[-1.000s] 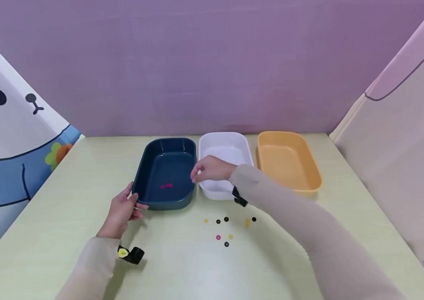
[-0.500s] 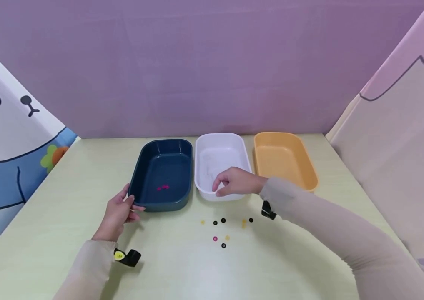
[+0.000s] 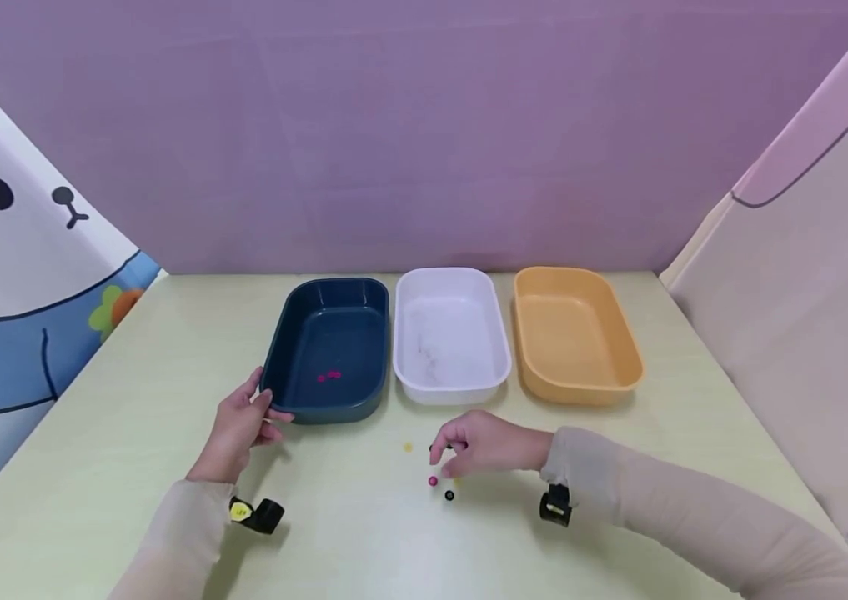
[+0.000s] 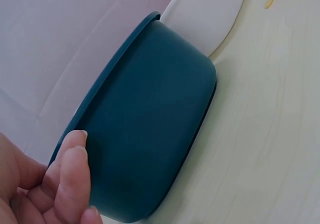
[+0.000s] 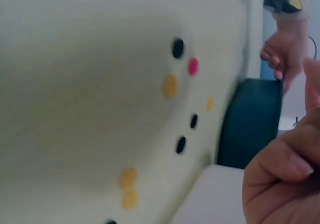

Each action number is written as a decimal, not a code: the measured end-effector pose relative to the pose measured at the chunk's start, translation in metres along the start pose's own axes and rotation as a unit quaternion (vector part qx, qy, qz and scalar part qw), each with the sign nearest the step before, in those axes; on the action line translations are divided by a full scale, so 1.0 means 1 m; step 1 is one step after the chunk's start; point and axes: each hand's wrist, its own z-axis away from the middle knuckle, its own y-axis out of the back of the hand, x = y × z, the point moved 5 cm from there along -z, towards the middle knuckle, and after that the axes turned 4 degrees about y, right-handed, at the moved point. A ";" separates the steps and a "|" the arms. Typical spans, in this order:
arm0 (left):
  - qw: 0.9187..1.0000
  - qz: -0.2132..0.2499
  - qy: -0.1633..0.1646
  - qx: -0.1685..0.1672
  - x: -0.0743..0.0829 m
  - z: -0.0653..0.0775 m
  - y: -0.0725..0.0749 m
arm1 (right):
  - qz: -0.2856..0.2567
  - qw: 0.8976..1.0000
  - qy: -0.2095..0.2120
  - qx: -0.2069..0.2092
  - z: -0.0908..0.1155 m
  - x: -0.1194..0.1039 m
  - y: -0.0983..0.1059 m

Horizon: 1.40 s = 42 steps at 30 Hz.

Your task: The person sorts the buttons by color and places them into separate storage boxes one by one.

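My left hand (image 3: 236, 429) holds the near left corner of a dark blue tray (image 3: 333, 412) by its rim; several pink buttons (image 3: 329, 376) lie inside. In the left wrist view, curled fingers (image 4: 75, 179) rest against the tray's outer wall. Over the loose buttons on the table hovers my right hand (image 3: 494, 443), thumb and forefinger apart, with nothing visible between them. Just below its fingertips are a pink button (image 3: 433, 481) and a black button (image 3: 449, 495). The hand hides some buttons in the head view; the right wrist view shows yellow buttons (image 5: 170, 86) and black ones.
A white tray (image 3: 454, 394) stands beside the blue one, with faint grey marks on its floor. Right of it is an orange tray (image 3: 581, 393). A lone yellow button (image 3: 408, 447) lies left of the right hand. A purple cloth (image 3: 424, 142) hangs behind the table.
My right hand has moved from beside the blue tray, back across the white tray and down to the loose buttons. The left hand has stayed at the blue tray's corner.
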 end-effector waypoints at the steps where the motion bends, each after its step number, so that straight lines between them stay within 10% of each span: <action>1: 1.000 0.001 -0.002 0.000 0.000 0.000 0.000 | 0.002 1.000 -0.004 0.005 0.001 0.002 -0.004; 15: 1.000 0.011 0.000 0.006 0.000 0.000 -0.001 | -0.049 0.994 -0.089 0.051 -0.008 0.031 -0.026; 42: 1.000 -0.009 0.001 0.021 0.002 -0.001 -0.002 | 0.070 0.995 -0.058 0.033 -0.018 0.037 -0.030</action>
